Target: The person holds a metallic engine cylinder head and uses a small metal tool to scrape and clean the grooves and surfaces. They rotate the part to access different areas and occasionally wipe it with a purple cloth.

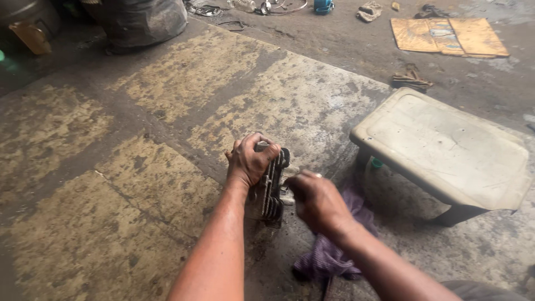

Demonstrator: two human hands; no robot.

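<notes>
Purple rag (pixel 329 253) lies on the floor closest in, just under the right hand (pixel 317 200), which is curled into a loose fist against the finned engine part (pixel 271 187) (can't tell what it's pinching, fingers hide it). Left hand (pixel 251 161) is wrapped over the part's top. Beyond the part, a low plastic stool (pixel 446 147), then flattened cardboard (pixel 448 36).

Worn concrete floor (pixel 167 106), stained and patched with yellowish paint. On it stood a finned metal engine part (pixel 271 189), a low grey plastic stool (pixel 446 147), a purple rag (pixel 329 256), flattened cardboard (pixel 448 36) and a dark sack (pixel 142 22).
</notes>
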